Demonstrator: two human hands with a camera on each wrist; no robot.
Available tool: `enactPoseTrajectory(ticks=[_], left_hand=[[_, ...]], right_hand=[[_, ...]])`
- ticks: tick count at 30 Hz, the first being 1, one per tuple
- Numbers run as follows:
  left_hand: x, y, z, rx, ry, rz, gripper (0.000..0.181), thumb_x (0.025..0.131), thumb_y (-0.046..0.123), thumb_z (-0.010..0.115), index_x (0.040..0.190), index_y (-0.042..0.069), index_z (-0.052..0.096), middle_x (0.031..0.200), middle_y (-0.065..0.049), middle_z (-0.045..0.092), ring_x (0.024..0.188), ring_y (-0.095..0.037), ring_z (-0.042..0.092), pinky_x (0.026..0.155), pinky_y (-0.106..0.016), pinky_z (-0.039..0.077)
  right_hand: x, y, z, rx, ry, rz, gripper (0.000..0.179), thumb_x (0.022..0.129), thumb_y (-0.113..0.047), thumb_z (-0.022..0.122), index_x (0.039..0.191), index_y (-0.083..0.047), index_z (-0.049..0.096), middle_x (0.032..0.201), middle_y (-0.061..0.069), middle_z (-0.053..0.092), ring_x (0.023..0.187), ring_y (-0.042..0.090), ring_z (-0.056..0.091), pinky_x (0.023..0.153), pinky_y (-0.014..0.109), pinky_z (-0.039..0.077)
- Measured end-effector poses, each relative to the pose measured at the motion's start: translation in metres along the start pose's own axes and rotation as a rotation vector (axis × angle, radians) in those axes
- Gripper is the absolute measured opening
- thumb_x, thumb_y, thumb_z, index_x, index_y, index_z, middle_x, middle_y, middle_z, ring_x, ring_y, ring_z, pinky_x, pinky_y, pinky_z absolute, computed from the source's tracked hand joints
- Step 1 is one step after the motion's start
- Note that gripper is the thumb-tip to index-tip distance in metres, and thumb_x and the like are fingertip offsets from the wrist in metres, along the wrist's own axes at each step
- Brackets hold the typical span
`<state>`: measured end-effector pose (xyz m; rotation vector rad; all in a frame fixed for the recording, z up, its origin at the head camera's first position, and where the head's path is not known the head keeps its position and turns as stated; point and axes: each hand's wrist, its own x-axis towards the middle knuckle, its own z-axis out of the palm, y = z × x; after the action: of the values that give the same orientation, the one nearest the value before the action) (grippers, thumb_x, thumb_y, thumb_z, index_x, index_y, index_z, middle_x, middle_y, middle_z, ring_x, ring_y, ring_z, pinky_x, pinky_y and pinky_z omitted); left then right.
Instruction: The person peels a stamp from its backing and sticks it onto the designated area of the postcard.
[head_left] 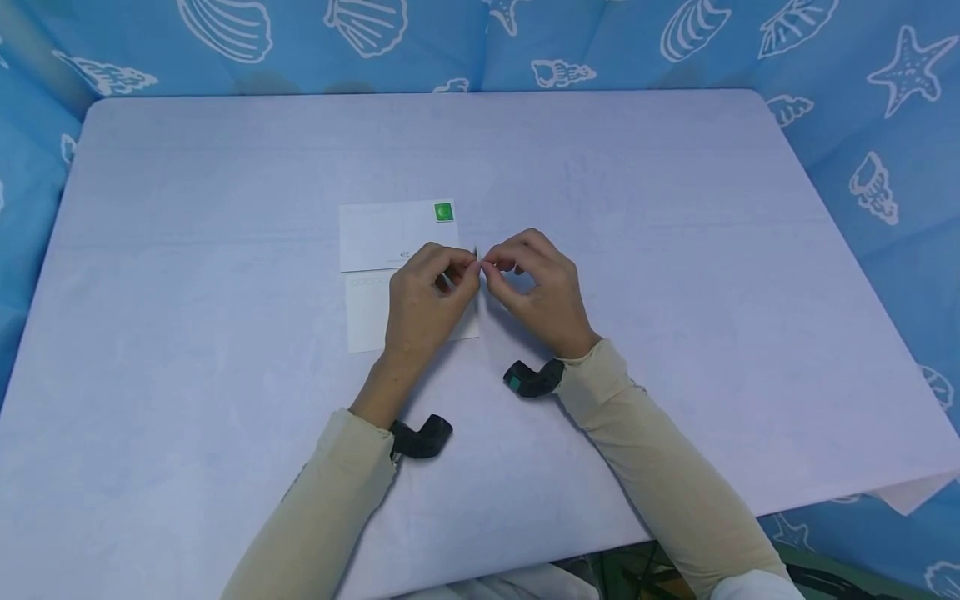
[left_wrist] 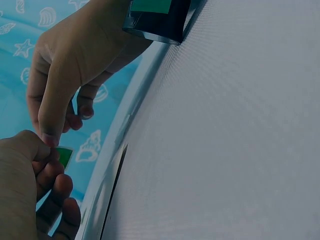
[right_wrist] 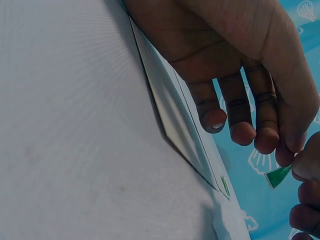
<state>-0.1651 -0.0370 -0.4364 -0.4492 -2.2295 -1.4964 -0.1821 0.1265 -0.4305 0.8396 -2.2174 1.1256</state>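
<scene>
Over the right edge of the white envelopes, my left hand [head_left: 426,302] and right hand [head_left: 546,292] meet at their fingertips. Between them they pinch a small green stamp [right_wrist: 278,176], a corner of which also sticks out in the left wrist view. Fingers cover most of it. A white envelope [head_left: 378,233] with a green stamp [head_left: 444,212] at its upper right corner lies flat beyond my left hand. Closer to me, a second white envelope [head_left: 366,317] is partly hidden under that hand.
A white cloth [head_left: 225,400] covers the table. Blue curtain [head_left: 637,42] printed with shells and starfish hangs behind and at the sides. Each wrist carries a black camera mount [head_left: 423,437], low over the cloth.
</scene>
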Motion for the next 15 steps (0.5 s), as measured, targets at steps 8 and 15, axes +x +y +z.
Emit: enactPoseTrajectory(ticks=[8, 15], left_hand=[[0.0005, 0.0015, -0.0005, 0.012, -0.005, -0.001, 0.011, 0.086, 0.017, 0.062, 0.087, 0.008, 0.069, 0.079, 0.003, 0.058, 0.069, -0.008, 0.055, 0.059, -0.023, 0.047], [0.0008, 0.0037, -0.0017, 0.013, 0.000, -0.012, 0.010, 0.086, 0.016, 0.062, 0.086, 0.008, 0.068, 0.079, 0.003, 0.058, 0.069, -0.008, 0.055, 0.059, -0.023, 0.047]], right_hand=[[0.0005, -0.0007, -0.0001, -0.014, 0.021, -0.003, 0.007, 0.076, -0.001, 0.070, 0.082, -0.001, 0.067, 0.080, 0.010, 0.057, 0.068, 0.019, 0.054, 0.061, 0.033, 0.046], [0.0025, -0.0018, -0.0048, -0.024, 0.003, 0.024, 0.005, 0.081, -0.008, 0.065, 0.085, -0.007, 0.068, 0.083, 0.004, 0.058, 0.072, 0.012, 0.055, 0.064, 0.030, 0.047]])
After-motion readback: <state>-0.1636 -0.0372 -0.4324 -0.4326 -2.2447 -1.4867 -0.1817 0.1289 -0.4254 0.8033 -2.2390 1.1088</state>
